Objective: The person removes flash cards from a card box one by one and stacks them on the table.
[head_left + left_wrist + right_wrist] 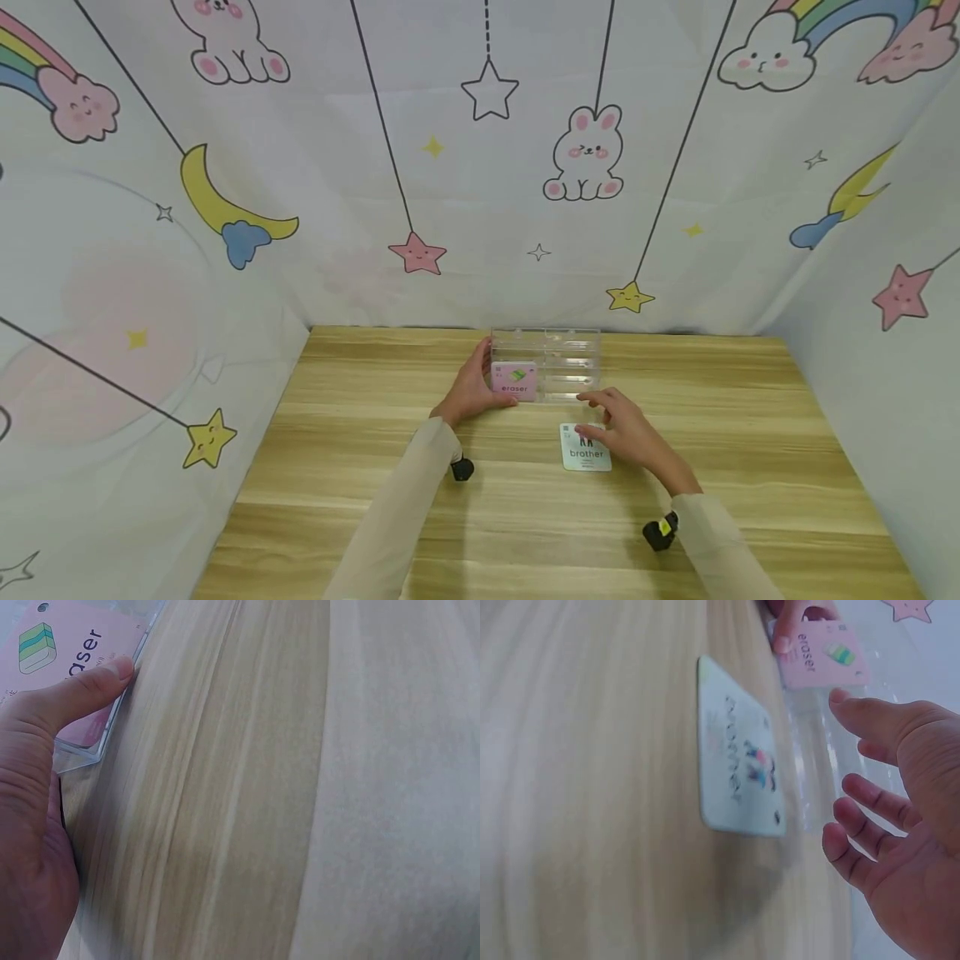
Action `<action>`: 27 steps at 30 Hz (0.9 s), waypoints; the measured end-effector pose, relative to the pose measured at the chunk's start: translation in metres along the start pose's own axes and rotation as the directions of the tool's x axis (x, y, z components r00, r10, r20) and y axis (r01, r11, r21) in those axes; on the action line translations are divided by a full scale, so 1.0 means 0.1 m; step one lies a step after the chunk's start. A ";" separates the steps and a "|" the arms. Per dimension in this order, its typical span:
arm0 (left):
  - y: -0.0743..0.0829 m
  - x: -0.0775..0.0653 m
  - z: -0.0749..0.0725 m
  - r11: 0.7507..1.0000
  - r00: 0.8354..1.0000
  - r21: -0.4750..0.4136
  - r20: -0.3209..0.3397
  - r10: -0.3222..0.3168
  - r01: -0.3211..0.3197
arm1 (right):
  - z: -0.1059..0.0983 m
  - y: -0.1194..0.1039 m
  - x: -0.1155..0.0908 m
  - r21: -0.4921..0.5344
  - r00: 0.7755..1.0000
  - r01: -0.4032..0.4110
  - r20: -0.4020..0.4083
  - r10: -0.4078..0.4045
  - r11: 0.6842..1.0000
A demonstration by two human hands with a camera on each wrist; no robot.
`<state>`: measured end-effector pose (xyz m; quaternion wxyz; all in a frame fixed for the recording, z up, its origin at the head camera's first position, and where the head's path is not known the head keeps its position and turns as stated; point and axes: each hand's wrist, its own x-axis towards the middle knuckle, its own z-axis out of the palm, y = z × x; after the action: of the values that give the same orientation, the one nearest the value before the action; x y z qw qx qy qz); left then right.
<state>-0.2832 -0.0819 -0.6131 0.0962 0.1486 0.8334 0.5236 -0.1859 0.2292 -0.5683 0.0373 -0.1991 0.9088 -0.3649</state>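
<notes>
Pink card (514, 381) in clear case (572, 370), left fingers (480, 358) gripping case, right fingers (881, 801) empty, parted

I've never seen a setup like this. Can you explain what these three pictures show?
There is no robot here, just a person's bare hands. The wide picture comes from a camera on the head, looking forward and down. The others come from the left wrist camera and right wrist camera. On the wooden table, the left hand holds the left side of a clear plastic case, with a pink "eraser" card at its near-left part. Nearer the person is a pale "brother" card. The right hand overlaps it in the wide picture, but the right wrist view shows a gap: that hand holds nothing.
</notes>
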 end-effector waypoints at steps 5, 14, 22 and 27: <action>0.00 0.01 0.00 1.000 1.000 -0.004 -0.002 -0.003 0.003 | 0.03 -0.13 0.22 0.039 0.998 0.067 0.008 -0.067 0.997; -0.04 0.04 0.02 1.000 1.000 0.006 -0.007 0.027 -0.027 | 0.14 -0.29 0.53 0.089 0.997 0.074 -0.028 -0.072 0.993; -0.04 0.03 0.01 1.000 1.000 0.005 -0.006 0.015 -0.015 | 0.21 -0.32 0.64 0.117 0.996 0.067 -0.065 -0.059 0.991; -0.04 0.02 0.00 1.000 1.000 -0.011 -0.006 0.005 -0.005 | 0.23 -0.35 0.66 0.139 0.998 0.043 -0.058 -0.035 0.989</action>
<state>-0.2854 -0.0825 -0.6169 0.0934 0.1488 0.8304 0.5287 -0.2299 0.1660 -0.5562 0.0188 -0.2035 0.8775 -0.4338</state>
